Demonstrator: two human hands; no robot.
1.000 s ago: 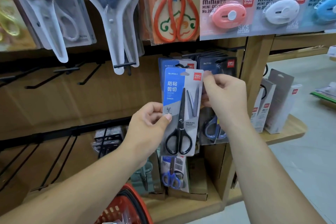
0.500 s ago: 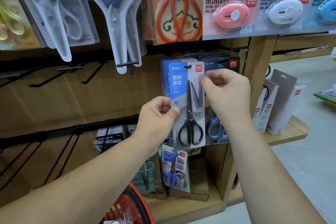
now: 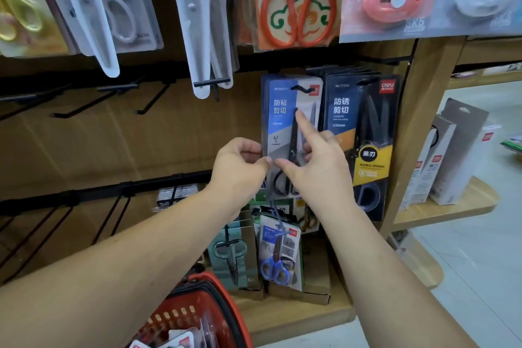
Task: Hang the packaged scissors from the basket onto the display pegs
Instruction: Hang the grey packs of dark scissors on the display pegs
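Hanging from a black peg point(image 3: 303, 89) on the middle rail, the packaged scissors point(image 3: 284, 121) sit at the front of a short stack of like packs, just left of a pack of larger scissors point(image 3: 364, 133). The pack's long axis runs straight up and down: the black blades point up towards the peg and the handle loops are at the bottom, partly hidden behind the hands. The left hand point(image 3: 240, 167) pinches the pack's left edge between thumb and curled fingers. The right hand point(image 3: 319, 172) lays a straight index finger point(image 3: 303, 124) on the front of the pack along the blades, its thumb touching the card lower down. Half a second ago the right hand pinched the upper right corner with the pack held out in front of the peg; now the hang hole is over the hook and that hand has dropped lower. A red basket point(image 3: 180, 316) shows at the bottom edge
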